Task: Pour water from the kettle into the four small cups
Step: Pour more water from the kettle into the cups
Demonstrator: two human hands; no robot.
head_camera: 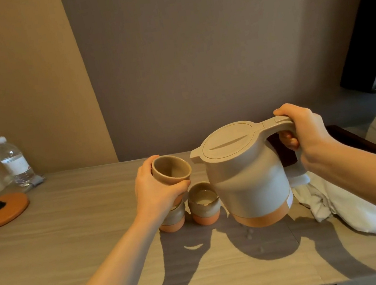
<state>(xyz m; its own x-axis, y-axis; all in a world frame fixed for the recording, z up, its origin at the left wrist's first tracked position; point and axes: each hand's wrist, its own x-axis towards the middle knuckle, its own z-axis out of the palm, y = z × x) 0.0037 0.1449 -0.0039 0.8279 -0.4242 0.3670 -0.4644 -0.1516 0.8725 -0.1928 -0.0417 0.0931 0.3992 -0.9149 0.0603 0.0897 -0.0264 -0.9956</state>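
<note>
both arms reach forward, left hand (156,191) and right hand (308,134) each curled in a grip.

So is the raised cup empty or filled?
Empty: the cup in the left hand is tilted toward the camera, its inside dry, with no water visible.

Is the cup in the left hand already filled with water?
No, the cup held by the left hand shows a dry, empty inside, and the kettle is not pouring.

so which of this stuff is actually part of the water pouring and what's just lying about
In the job: kettle in right hand; raised cup in left hand; water-filled cup; cup beneath the hand.

Lying about: water bottle, orange lid, white cloth.
</note>
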